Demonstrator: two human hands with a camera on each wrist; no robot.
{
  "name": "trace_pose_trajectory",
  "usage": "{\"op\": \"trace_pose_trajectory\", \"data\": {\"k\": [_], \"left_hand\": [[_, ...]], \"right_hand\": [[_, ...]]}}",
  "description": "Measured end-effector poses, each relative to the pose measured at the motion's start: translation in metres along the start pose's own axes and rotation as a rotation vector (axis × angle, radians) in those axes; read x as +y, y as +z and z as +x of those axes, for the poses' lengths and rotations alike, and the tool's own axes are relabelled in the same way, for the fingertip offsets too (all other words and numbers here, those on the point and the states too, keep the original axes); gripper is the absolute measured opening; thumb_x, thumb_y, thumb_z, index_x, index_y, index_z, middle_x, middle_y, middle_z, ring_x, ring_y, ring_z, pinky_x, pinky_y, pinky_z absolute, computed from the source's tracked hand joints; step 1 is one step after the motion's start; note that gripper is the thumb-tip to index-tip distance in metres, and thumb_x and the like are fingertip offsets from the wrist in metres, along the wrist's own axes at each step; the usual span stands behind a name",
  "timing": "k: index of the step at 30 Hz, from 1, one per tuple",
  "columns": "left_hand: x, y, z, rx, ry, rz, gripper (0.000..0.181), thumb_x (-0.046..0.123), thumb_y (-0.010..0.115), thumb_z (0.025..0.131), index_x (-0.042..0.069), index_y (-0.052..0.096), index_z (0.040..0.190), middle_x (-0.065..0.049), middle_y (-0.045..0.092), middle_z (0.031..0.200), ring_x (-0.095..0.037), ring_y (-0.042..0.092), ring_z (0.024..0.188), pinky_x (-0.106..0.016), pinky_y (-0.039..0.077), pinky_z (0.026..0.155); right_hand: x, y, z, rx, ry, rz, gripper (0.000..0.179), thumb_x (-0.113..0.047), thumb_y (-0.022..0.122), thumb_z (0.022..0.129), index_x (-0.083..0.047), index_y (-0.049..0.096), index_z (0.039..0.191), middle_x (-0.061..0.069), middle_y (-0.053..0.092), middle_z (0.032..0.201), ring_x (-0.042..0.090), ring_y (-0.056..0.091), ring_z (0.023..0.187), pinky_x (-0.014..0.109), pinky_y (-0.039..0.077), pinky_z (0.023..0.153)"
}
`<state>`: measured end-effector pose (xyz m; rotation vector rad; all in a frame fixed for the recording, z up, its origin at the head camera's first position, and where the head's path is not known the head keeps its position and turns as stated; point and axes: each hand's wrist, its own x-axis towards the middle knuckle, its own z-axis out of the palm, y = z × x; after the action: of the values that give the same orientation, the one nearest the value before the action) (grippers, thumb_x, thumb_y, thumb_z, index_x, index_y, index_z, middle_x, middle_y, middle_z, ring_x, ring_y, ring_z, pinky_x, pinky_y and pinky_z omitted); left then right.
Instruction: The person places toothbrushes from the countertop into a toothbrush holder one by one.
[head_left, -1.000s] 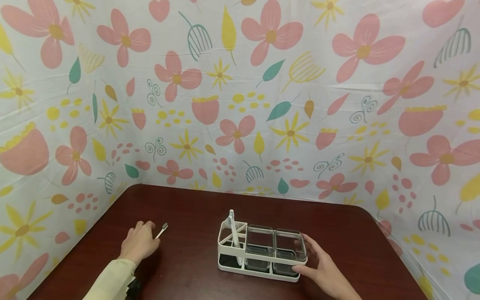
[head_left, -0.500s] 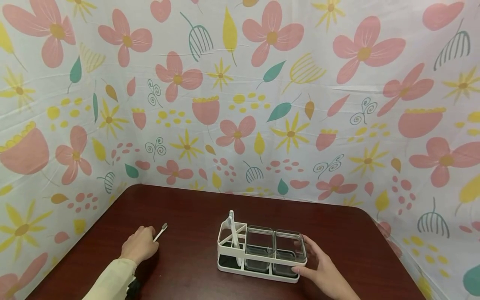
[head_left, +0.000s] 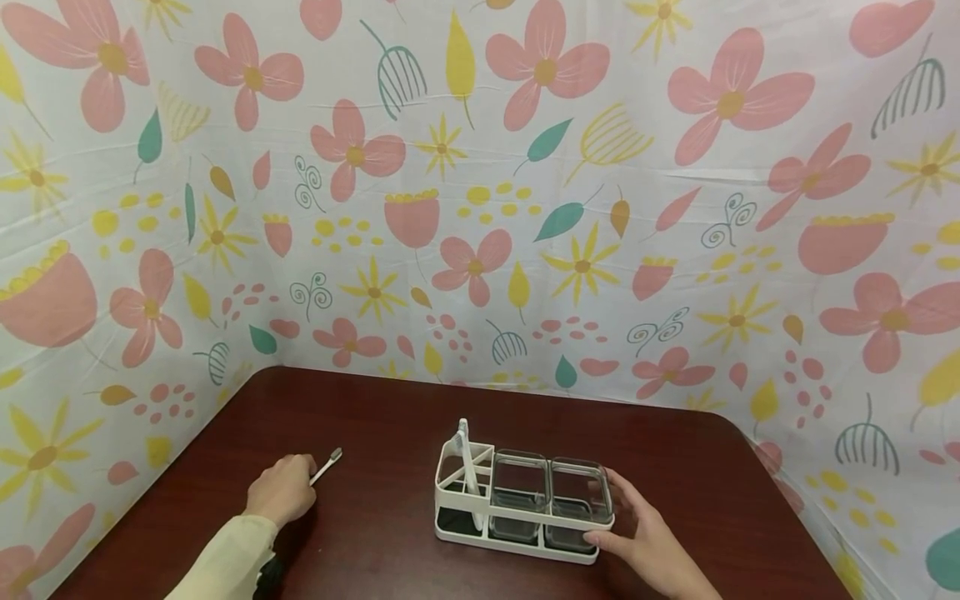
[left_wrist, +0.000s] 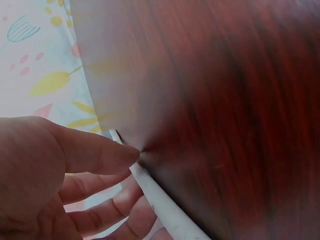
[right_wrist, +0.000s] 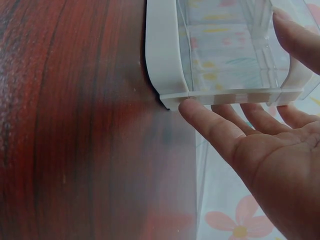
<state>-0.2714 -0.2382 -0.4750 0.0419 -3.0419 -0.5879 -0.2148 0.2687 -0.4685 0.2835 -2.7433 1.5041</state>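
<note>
In the head view, my left hand [head_left: 283, 490] is low over the left part of the table, pinching a white toothbrush [head_left: 326, 467] whose grey bristled head points away to the right. The left wrist view shows thumb and fingertips on its pale handle [left_wrist: 167, 207]. My right hand [head_left: 648, 542] grips the right end of a white toothbrush holder [head_left: 517, 549], thumb at the front and fingers behind. Seen from the right wrist, the fingers lie along the end of the frame [right_wrist: 165, 55]. Another white toothbrush [head_left: 469, 467] leans upright in the holder's left compartment.
Two clear cups, a left one [head_left: 521, 481] and a right one [head_left: 579, 487], sit in the holder's other compartments. The dark red wooden table [head_left: 375, 417] has rounded far corners. A flower-printed curtain [head_left: 480, 167] hangs close along its back and sides.
My left fingers have come down lower on the toothbrush, and its head has shifted slightly to the right. The right hand and the holder have stayed in place.
</note>
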Motion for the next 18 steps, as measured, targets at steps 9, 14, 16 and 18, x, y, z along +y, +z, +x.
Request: {"op": "trace_pose_trajectory", "data": {"k": [9, 14, 16, 18], "left_hand": [[0.0019, 0.0042, -0.0014, -0.007, 0.072, 0.03, 0.02, -0.008, 0.064, 0.081, 0.0, 0.068, 0.098, -0.007, 0.063, 0.077, -0.019, 0.055, 0.055, -0.037, 0.045, 0.047], [0.0036, 0.0025, -0.0016, 0.004, 0.093, 0.029, 0.018, -0.007, 0.064, 0.081, 0.0, 0.068, 0.097, -0.007, 0.062, 0.076, -0.018, 0.054, 0.055, -0.036, 0.045, 0.047], [0.0043, 0.0011, -0.0009, 0.004, 0.099, 0.021, 0.017, -0.007, 0.064, 0.081, 0.001, 0.068, 0.096, -0.006, 0.062, 0.076, -0.018, 0.054, 0.056, -0.037, 0.045, 0.048], [0.0054, -0.0007, 0.0002, 0.008, 0.099, 0.014, 0.016, -0.006, 0.065, 0.081, 0.002, 0.068, 0.095, -0.005, 0.062, 0.076, -0.018, 0.055, 0.057, -0.037, 0.046, 0.049]], "right_hand": [[0.0003, -0.0003, -0.0003, -0.004, -0.012, 0.012, 0.088, -0.021, 0.079, 0.085, -0.002, 0.026, 0.153, 0.014, 0.053, 0.139, 0.036, 0.044, 0.131, 0.052, 0.041, 0.099], [-0.0002, 0.0, -0.0005, -0.001, -0.017, 0.007, 0.089, -0.022, 0.08, 0.084, -0.002, 0.027, 0.152, 0.013, 0.054, 0.138, 0.036, 0.045, 0.129, 0.05, 0.042, 0.098], [0.0, 0.0001, -0.0003, -0.001, -0.006, 0.003, 0.089, -0.024, 0.08, 0.084, -0.004, 0.027, 0.153, 0.011, 0.055, 0.138, 0.034, 0.045, 0.129, 0.047, 0.043, 0.098], [-0.0001, 0.0001, -0.0002, -0.002, 0.001, 0.003, 0.09, -0.024, 0.08, 0.084, -0.004, 0.027, 0.153, 0.01, 0.055, 0.139, 0.033, 0.045, 0.13, 0.044, 0.043, 0.098]]}}
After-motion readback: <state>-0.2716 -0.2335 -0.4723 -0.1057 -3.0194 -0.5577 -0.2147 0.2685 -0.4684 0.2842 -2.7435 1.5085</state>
